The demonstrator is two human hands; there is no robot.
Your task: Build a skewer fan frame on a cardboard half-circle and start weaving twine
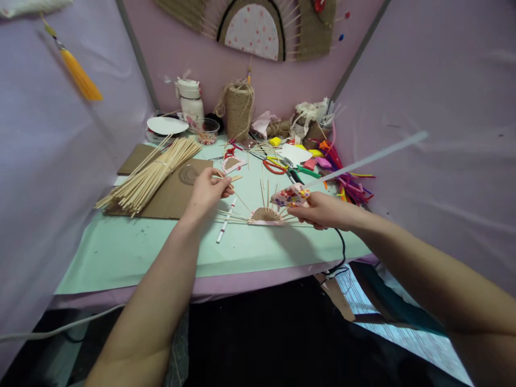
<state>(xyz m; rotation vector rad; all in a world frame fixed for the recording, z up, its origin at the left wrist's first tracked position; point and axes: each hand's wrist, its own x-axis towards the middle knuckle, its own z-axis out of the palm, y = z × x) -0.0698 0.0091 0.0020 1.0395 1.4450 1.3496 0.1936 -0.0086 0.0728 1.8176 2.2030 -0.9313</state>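
My left hand (pixel 210 186) is closed on thin wooden sticks (pixel 241 199); one slants down toward the cardboard half-circle, and how many it holds is hard to make out. A hot glue gun (pixel 291 195) with a flowered cover is gripped in my right hand (pixel 322 210). From its back juts a long, pale glue stick (pixel 374 159). Below and between both hands lies a small cardboard half-circle (pixel 266 215) with a pinkish-white rim, several sticks fanning out from it. The glue gun's front end is just above its right side. A white pen (pixel 226 220) rests left of it.
A bundle of wooden sticks (pixel 155 174) lies on brown cardboard (pixel 177 201) at left. Behind stand a white bottle (pixel 191 102), a twine spool (pixel 239 110) and a clear tub (pixel 207 131). Red-handled scissors (pixel 274 167), green-handled pliers (pixel 308 171) and pipe cleaners (pixel 350 185) sit right. A black cord (pixel 343 247) hangs over the edge.
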